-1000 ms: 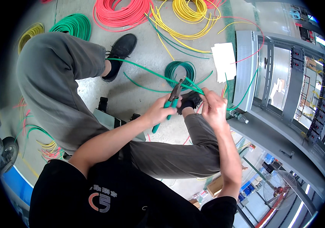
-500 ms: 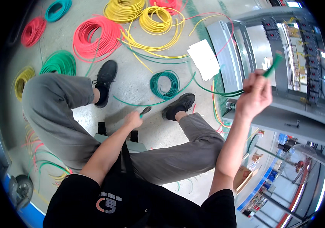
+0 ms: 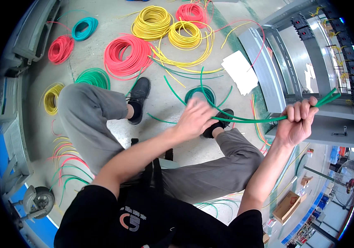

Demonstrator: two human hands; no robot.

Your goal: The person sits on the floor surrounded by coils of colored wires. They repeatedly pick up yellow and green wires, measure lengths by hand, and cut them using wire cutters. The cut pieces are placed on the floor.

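Two or more green wires (image 3: 255, 120) stretch between my hands. My right hand (image 3: 296, 123) is closed round them near the cabinet, and their short ends stick out past my fingers. Further left, my left hand (image 3: 195, 118) is closed at the same wires, its fingers partly smeared by motion. A pale blurred shape shows just above these fingers; I cannot make out what it is. Loose wire ends curve up beyond my left hand. Behind it lies a dark green wire coil (image 3: 208, 91) on the floor, partly hidden.
Yellow wire coils (image 3: 151, 22), a large red coil (image 3: 128, 56) and a green coil (image 3: 94, 77) lie on the floor ahead. White sheets (image 3: 240, 72) lie beside a grey metal cabinet (image 3: 268, 70) on the right. A cardboard box (image 3: 288, 206) and a caster wheel (image 3: 44, 201) are farther back.
My left hand has moved up and right from near my knees to the green wires; the dark tool it held no longer shows clearly. My right hand is lower, and the view has shifted.
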